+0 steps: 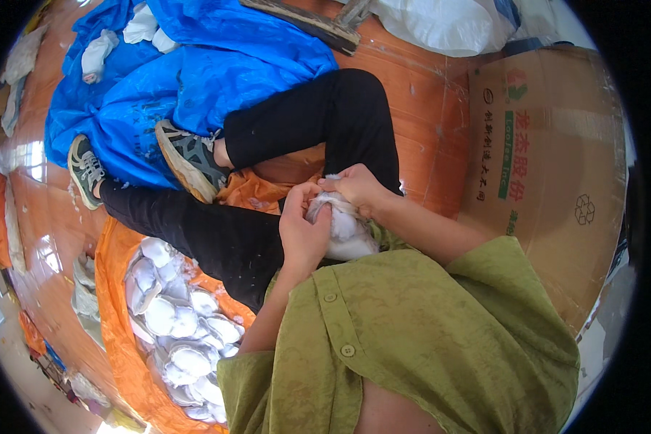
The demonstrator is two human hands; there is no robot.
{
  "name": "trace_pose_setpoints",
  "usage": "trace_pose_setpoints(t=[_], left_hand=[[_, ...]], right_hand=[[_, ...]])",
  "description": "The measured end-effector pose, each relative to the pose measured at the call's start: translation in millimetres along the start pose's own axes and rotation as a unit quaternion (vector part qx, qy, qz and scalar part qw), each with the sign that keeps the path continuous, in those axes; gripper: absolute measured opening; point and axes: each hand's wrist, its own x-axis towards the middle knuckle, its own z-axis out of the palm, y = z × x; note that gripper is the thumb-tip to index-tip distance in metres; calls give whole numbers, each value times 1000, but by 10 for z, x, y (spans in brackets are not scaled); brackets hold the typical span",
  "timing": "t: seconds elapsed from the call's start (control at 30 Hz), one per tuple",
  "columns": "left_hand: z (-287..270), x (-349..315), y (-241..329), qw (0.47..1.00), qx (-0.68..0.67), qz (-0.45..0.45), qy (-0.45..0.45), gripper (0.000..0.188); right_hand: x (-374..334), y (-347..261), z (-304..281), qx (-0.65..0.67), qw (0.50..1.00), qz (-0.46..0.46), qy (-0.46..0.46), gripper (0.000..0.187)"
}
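Note:
In my lap, both hands are closed on a white, fluffy padded piece point(346, 230) with a sheer, loose covering. My left hand point(305, 226) grips its left side, thumb pressed on top and fingers curled. On the far side, my right hand point(359, 188) pinches the edge of the covering. The fingertips of the two hands nearly meet, and parts of them hide the piece's upper edge. To my left, an orange sack point(111, 289) lies spread wide with many rounded white pads point(188, 358) heaped on it.
A blue plastic sheet point(195, 72) spreads beyond my shoes, with several white bundles point(100, 55) on it. On the right stands a large cardboard box point(542, 181). A wooden beam point(304, 23) and a white sack point(441, 27) lie at the far side of the orange-brown floor point(419, 94).

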Motion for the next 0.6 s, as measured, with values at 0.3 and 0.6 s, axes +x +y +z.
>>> trace_pose_setpoints(t=[0.3,0.6], left_hand=[[-185,-58,161,991,79,88,-64,15],[-208,-91,30,973,103,192,-80,16]], right_hand=[[-146,-94,-10,69,997,40,-18,23],[-82,76,-67,256,962,91,-38,15]])
